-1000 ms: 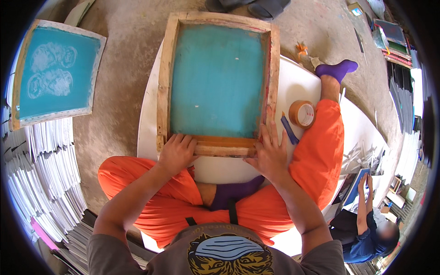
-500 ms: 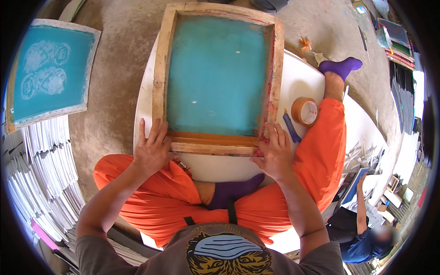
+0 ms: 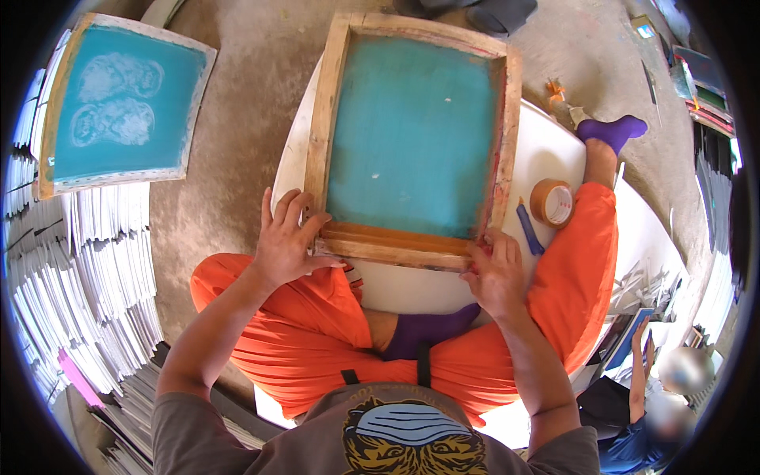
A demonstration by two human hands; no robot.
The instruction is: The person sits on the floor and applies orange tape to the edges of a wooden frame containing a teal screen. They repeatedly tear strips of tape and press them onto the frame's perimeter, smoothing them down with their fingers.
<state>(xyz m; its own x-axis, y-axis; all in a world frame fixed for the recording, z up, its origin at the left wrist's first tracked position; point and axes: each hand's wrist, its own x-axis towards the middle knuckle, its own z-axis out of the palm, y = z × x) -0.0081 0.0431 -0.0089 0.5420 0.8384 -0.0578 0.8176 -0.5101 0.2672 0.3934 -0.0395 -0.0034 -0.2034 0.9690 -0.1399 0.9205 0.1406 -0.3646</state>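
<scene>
A screen printing frame [image 3: 412,249] of bare wood with teal mesh [image 3: 412,134] lies on a white board [image 3: 400,286] between my legs. At its near left corner is my left hand [image 3: 285,244], fingers spread and thumb held apart. One fingertip of that hand is at the wood's outer edge. My right hand [image 3: 499,273] is closed over the near right corner, fingers on top and thumb toward me; reddish stains mark the wood there. To the right of the frame lie a blue cutter-like tool [image 3: 529,228] and a roll of brown tape [image 3: 552,203].
At the left, a second teal screen [image 3: 123,111] with two pale printed figures leans above stacks of white sheets [image 3: 111,245]. My orange-trousered legs [image 3: 570,277] flank the board. Another person's arm [image 3: 638,368] shows at the lower right. Dark objects [image 3: 500,14] sit beyond the frame.
The whole view has shifted, so things appear farther right. My left hand's fingers have come off the frame's corner and spread at its left. My right hand stays at its corner.
</scene>
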